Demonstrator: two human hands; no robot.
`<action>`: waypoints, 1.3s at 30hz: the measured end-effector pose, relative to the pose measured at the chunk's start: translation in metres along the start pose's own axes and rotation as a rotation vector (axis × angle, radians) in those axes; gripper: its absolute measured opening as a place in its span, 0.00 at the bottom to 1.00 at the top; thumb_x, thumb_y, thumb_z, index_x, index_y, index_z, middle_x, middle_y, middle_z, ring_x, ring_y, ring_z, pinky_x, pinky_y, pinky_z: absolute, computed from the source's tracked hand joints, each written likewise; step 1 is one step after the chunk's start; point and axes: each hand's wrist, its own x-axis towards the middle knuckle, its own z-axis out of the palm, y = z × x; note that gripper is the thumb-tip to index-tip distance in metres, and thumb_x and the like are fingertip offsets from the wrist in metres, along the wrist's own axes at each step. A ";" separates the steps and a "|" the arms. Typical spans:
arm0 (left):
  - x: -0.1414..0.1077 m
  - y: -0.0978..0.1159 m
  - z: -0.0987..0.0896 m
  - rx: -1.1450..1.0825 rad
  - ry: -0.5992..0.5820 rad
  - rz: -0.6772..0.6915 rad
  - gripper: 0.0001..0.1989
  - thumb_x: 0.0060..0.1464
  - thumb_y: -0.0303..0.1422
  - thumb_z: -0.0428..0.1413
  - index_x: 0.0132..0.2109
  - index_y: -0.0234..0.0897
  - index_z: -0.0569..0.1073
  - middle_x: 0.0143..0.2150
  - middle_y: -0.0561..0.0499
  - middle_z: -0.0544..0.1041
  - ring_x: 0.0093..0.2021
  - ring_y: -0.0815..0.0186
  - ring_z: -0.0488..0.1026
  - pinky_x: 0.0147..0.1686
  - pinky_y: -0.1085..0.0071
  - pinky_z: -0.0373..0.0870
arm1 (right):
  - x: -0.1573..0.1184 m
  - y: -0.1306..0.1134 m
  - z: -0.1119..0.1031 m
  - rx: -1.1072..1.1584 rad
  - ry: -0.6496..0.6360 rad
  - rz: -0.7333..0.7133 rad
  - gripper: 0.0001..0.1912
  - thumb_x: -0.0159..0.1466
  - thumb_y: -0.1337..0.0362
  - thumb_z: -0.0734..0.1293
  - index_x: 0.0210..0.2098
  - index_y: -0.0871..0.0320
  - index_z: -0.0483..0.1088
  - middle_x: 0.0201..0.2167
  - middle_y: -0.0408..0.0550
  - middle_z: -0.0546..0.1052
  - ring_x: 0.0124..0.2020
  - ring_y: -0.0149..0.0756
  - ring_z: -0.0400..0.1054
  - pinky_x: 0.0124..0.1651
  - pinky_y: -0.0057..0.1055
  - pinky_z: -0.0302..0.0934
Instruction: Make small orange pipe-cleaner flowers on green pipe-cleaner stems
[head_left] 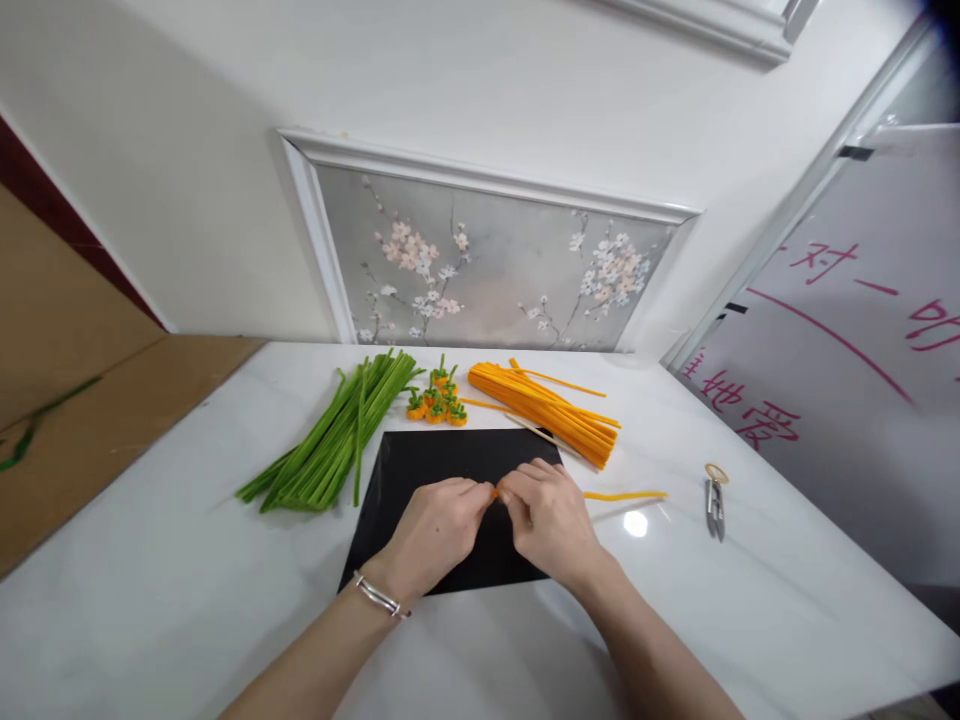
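Both hands meet above a black mat. My left hand, with a silver bracelet at its wrist, pinches one end of an orange pipe cleaner. Fingers of my right hand are closed on the same stem, whose long free part sticks out to the right past that hand. Between the fingertips only a small orange bit shows. Behind the mat lie several small orange pieces with green tops, a bundle of green pipe cleaners on the left and a bundle of orange ones on the right.
On the white table, small snips lie at the right. A thin wooden stick rests beside the orange bundle. Brown cardboard borders the left side. A wall with a framed floral panel rises behind, and a whiteboard stands at right.
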 end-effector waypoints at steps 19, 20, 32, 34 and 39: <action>0.001 -0.004 -0.001 -0.178 0.055 -0.017 0.12 0.58 0.24 0.49 0.32 0.35 0.76 0.28 0.52 0.76 0.29 0.69 0.71 0.31 0.74 0.65 | 0.000 0.001 0.002 -0.024 -0.050 0.056 0.11 0.63 0.73 0.60 0.27 0.56 0.68 0.24 0.42 0.74 0.30 0.33 0.64 0.34 0.30 0.48; 0.000 -0.005 0.002 -0.112 0.077 0.032 0.12 0.59 0.24 0.49 0.32 0.35 0.76 0.28 0.52 0.76 0.29 0.69 0.71 0.31 0.73 0.65 | 0.000 0.001 0.002 0.006 -0.071 0.098 0.12 0.63 0.73 0.59 0.26 0.56 0.68 0.24 0.41 0.74 0.29 0.33 0.65 0.34 0.29 0.49; 0.002 -0.017 0.007 -0.120 0.140 0.026 0.08 0.61 0.27 0.52 0.41 0.38 0.76 0.35 0.52 0.78 0.34 0.68 0.74 0.36 0.73 0.70 | 0.001 0.009 0.005 0.111 -0.039 0.115 0.09 0.67 0.66 0.61 0.43 0.53 0.72 0.40 0.44 0.79 0.39 0.36 0.72 0.41 0.31 0.56; 0.001 -0.017 0.008 -0.134 0.147 0.025 0.08 0.61 0.27 0.52 0.40 0.38 0.76 0.35 0.52 0.78 0.34 0.68 0.74 0.36 0.73 0.70 | 0.001 0.007 0.005 0.089 -0.027 0.098 0.09 0.68 0.65 0.60 0.39 0.52 0.72 0.36 0.43 0.79 0.36 0.35 0.72 0.40 0.31 0.54; 0.000 -0.016 0.008 -0.071 0.183 0.076 0.08 0.60 0.25 0.52 0.37 0.38 0.76 0.36 0.52 0.78 0.35 0.69 0.74 0.37 0.74 0.70 | 0.001 0.003 0.003 0.159 -0.026 0.112 0.10 0.67 0.68 0.60 0.35 0.54 0.72 0.33 0.42 0.78 0.35 0.33 0.71 0.39 0.30 0.53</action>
